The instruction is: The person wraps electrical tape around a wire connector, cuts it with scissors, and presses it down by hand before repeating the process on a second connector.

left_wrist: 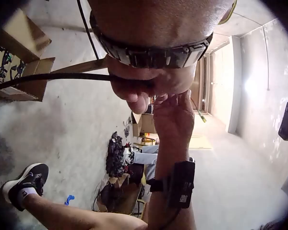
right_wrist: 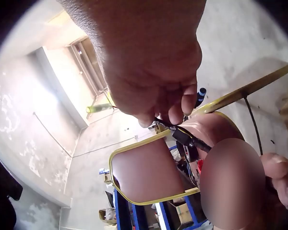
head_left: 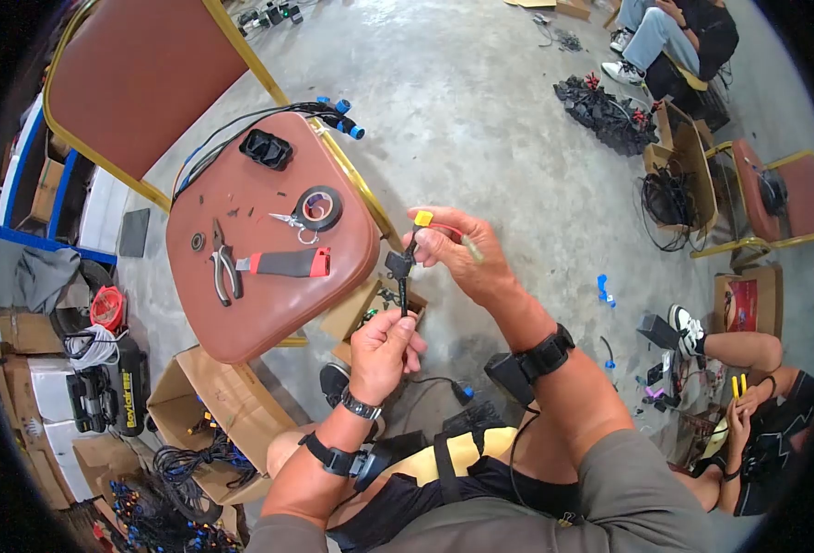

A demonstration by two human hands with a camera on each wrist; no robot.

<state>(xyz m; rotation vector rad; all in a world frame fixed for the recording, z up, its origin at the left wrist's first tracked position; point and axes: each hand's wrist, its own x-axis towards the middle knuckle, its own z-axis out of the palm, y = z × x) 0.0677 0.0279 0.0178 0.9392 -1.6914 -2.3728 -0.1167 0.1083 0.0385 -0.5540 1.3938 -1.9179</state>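
Observation:
A black cable assembly with a small black block (head_left: 398, 265) is held between the two hands in the head view. My left hand (head_left: 379, 358) pinches its lower, sleeved end between thumb and fingers. Higher up, my right hand (head_left: 462, 253) grips the upper end beside a yellow connector (head_left: 422, 218). A thin red wire leads from there to a pale yellow-green connector (head_left: 471, 247). In the left wrist view a black cable (left_wrist: 62, 76) runs into my left hand (left_wrist: 149, 88). The right wrist view shows the block (right_wrist: 183, 137) just below my right hand (right_wrist: 158, 91).
Pliers (head_left: 225, 267), a red-and-black utility knife (head_left: 287, 264), black tape (head_left: 320, 208), small scissors (head_left: 298, 224) and a black tray (head_left: 266, 148) lie on the chair seat (head_left: 241, 318). An open cardboard box (head_left: 218, 392) stands at lower left. Two other people sit at the right.

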